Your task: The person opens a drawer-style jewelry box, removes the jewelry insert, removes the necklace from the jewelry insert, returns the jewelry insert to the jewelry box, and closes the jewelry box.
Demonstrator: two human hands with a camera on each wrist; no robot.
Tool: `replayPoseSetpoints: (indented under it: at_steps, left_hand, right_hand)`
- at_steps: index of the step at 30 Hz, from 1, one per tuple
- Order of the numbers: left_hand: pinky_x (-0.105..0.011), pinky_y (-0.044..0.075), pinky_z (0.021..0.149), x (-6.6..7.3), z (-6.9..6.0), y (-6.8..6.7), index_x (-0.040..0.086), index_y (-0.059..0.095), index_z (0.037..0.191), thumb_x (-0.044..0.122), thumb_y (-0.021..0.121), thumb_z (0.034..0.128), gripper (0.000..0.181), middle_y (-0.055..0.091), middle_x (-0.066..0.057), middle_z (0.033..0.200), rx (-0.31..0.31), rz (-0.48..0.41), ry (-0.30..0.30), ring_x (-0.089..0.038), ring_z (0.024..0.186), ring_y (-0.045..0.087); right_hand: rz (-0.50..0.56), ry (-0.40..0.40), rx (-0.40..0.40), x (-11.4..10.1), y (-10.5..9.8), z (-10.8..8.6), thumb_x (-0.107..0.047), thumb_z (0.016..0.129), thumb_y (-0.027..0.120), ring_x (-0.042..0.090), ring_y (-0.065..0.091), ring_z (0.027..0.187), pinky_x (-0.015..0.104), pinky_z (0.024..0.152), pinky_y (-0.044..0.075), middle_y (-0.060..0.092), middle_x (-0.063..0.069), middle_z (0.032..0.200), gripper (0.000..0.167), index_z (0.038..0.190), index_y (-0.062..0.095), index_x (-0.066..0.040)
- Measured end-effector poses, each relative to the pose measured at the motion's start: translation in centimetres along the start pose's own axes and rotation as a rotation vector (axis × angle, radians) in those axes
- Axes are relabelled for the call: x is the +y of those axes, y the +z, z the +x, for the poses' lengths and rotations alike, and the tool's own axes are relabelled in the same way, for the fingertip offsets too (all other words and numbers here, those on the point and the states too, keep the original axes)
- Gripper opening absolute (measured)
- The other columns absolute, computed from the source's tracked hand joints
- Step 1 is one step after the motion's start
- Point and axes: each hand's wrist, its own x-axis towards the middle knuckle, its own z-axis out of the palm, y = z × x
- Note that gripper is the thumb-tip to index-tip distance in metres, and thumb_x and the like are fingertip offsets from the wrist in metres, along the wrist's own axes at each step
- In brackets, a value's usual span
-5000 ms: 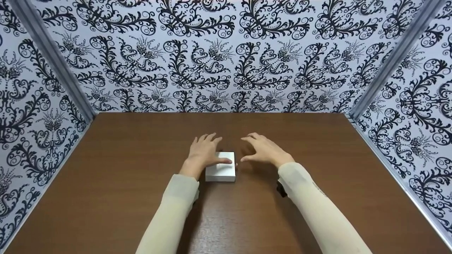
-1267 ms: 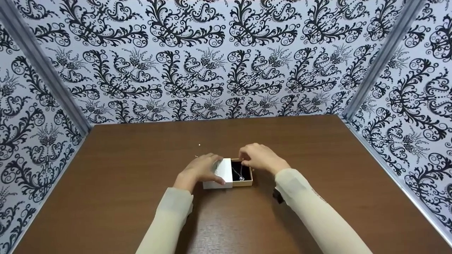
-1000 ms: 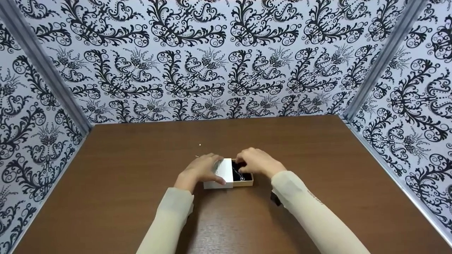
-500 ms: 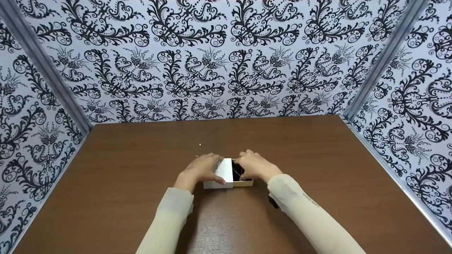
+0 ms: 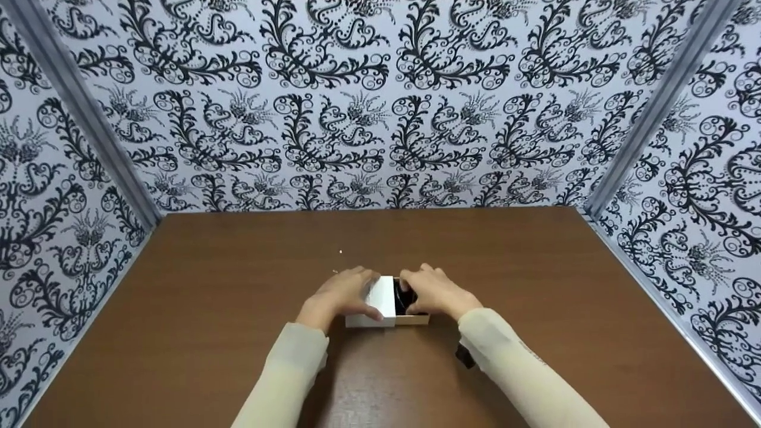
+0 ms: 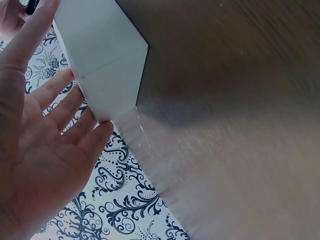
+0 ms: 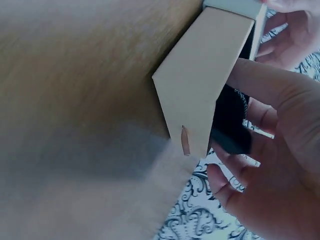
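Across the back and down both sides, I see patterned walls [image 5: 380, 119] rising around a brown worktop [image 5: 232, 267]. Two pale sleeves [image 5: 282, 371] reach in from the near edge, with a dark device [image 5: 464, 356] under the right cuff. The hands sit side by side at the middle of the worktop, apart from each other. My left hand [image 5: 340, 295] spans the white cover [image 5: 381, 302] of a small box, thumb along the near edge and fingers along the far one, holding it between them. My right hand [image 5: 438, 291] arches over the tan tray [image 5: 411, 320], which projects from the cover's right end. Its thumb and fingers are part-way apart, curved about the black insert [image 7: 231, 132]; how firmly they press I can't tell. From the right wrist I can make out that insert standing proud of the tray's end wall, with a fine chain [image 7: 243, 101] against it. Smallest of all, a couple of bright specks [image 5: 340, 251] lie beyond the left hand's fingers, too tiny for me to identify.
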Motion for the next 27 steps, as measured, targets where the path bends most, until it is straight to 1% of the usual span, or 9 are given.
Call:
replayPoseSetpoints:
  at_steps: [4,7,11,14,18,20,21,24,27]
  left_hand:
    - [-0.05,0.042,0.112,0.1,0.0,-0.2,0.011,0.055,0.139,0.043,0.089,0.0697,0.084,0.058,-0.01,0.14,-0.01,-0.013,0.009,-0.033,0.13,0.054]
    - [-0.051,0.041,0.113,0.1,-0.1,-0.2,0.01,0.055,0.14,0.044,0.088,0.0698,0.084,0.058,-0.011,0.14,-0.021,-0.01,0.017,-0.034,0.13,0.053]
    - [-0.05,0.04,0.114,0.1,-0.1,-0.4,0.01,0.054,0.14,0.044,0.088,0.0698,0.085,0.058,-0.011,0.141,-0.018,-0.003,0.013,-0.034,0.131,0.053]
    - [-0.05,0.04,0.114,0.1,0.0,-0.5,0.01,0.054,0.14,0.045,0.088,0.0697,0.085,0.058,-0.01,0.14,-0.019,0.002,0.015,-0.033,0.131,0.053]
    - [-0.05,0.04,0.114,0.2,0.0,-0.5,0.01,0.054,0.14,0.045,0.088,0.0696,0.085,0.058,-0.011,0.14,-0.02,0.003,0.023,-0.034,0.13,0.053]
    - [-0.049,0.04,0.114,0.2,0.0,-0.5,0.011,0.054,0.14,0.045,0.088,0.0699,0.085,0.058,-0.011,0.14,-0.024,0.002,0.025,-0.034,0.13,0.053]
    - [-0.049,0.041,0.114,0.3,0.0,-0.5,0.011,0.054,0.14,0.045,0.088,0.07,0.085,0.058,-0.011,0.14,-0.024,0.001,0.027,-0.034,0.13,0.053]
    - [-0.049,0.04,0.114,0.3,-0.1,-0.6,0.01,0.053,0.141,0.045,0.087,0.0708,0.085,0.058,-0.011,0.14,-0.028,0.0,0.024,-0.034,0.13,0.053]
    - [-0.051,0.04,0.114,0.4,-0.3,-0.7,0.011,0.053,0.142,0.046,0.087,0.0712,0.086,0.056,-0.011,0.142,-0.033,-0.003,0.007,-0.035,0.133,0.052]
  right_hand:
    - [0.27,0.028,0.018,1.4,0.1,0.2,-0.015,0.076,0.084,0.028,0.059,0.105,0.047,0.096,0.049,0.066,0.009,0.109,0.038,0.104,0.058,-0.01]
    - [0.419,-0.008,0.057,2.3,0.3,0.2,-0.01,0.079,0.081,0.031,0.062,0.111,0.049,0.103,0.048,0.068,0.015,0.114,0.035,0.107,0.061,-0.004]
    - [0.536,-0.04,0.092,2.6,0.3,0.5,-0.007,0.082,0.076,0.032,0.061,0.109,0.046,0.101,0.048,0.067,0.02,0.113,0.031,0.108,0.062,0.001]
    - [0.608,-0.032,0.105,2.3,-0.1,0.2,-0.004,0.084,0.071,0.031,0.059,0.108,0.04,0.099,0.046,0.064,0.024,0.115,0.03,0.111,0.06,0.005]
    - [0.672,0.008,0.127,2.6,-0.3,0.1,-0.004,0.086,0.065,0.029,0.056,0.106,0.034,0.093,0.045,0.06,0.027,0.117,0.032,0.116,0.058,0.006]
    - [0.714,0.041,0.146,2.9,-0.4,-0.1,-0.005,0.086,0.064,0.027,0.057,0.102,0.032,0.088,0.046,0.06,0.027,0.116,0.034,0.117,0.057,0.006]
    - [0.733,0.054,0.162,3.4,-0.1,0.1,-0.006,0.086,0.064,0.025,0.057,0.1,0.03,0.087,0.046,0.06,0.026,0.117,0.035,0.118,0.057,0.005]
    - [0.848,0.096,0.191,3.6,-0.3,-0.1,-0.005,0.084,0.063,0.02,0.058,0.095,0.026,0.082,0.049,0.059,0.023,0.115,0.039,0.122,0.055,0.005]
    - [0.98,0.118,0.211,3.7,-0.4,-0.2,-0.002,0.086,0.062,0.016,0.061,0.09,0.025,0.078,0.054,0.059,0.018,0.113,0.044,0.127,0.051,0.007]
